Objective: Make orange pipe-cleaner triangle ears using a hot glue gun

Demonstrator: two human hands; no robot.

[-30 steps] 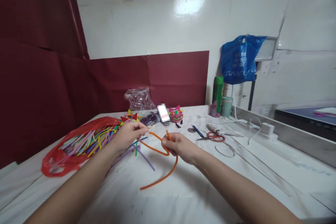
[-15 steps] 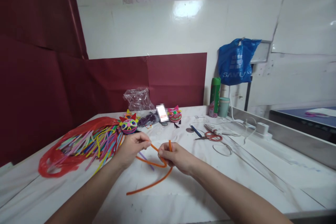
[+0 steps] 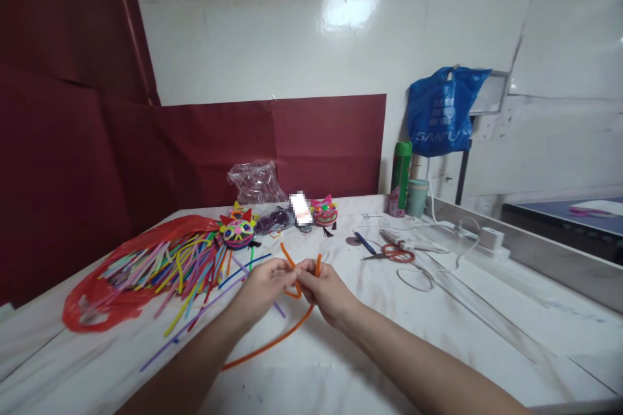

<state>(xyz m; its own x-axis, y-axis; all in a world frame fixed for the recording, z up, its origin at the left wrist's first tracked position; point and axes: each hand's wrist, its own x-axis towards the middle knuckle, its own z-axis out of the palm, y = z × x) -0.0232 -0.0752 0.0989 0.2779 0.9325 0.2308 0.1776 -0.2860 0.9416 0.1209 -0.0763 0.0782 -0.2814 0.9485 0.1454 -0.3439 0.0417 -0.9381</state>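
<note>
Two bare hands, one orange pipe cleaner (image 3: 272,343) (or maybe a couple of lengths bunched up, can't tell from where I'm standing). It's held just above the bench (image 3: 272,397), in front of the person. The left hand (image 3: 265,286) has its grip pinched together on the orange, and the right hand (image 3: 328,290) is clamped on it too, fingertips meeting or nearly so. Short ends poke up past the fingers, there's a bent bit below them, and a long tail curves down and off towards the left forearm. What's right inside the pinch is hidden.

My guess on feel: next to no weight, soft on the outside, with a springy wire core that takes a bend and mostly keeps it. Not slippery and hardly fragile, though working the same kink over and over could tire the wire. I'd grab it right beside the bend, thumb against finger, because holding it way out on that tail would just let it flop and swing. Cut tips might be a bit prickly, so go easy there.

Nearest to the hands, a purple strip (image 3: 279,309) and a blue strip (image 3: 233,277) lie on the bench. Over on the left there's a big multicoloured bundle (image 3: 170,266) on a red plastic bag (image 3: 80,316), with a cat-like figure (image 3: 237,232) beside it. The orange-handled scissors (image 3: 400,254) are off to the right, well apart from the hands.
</note>
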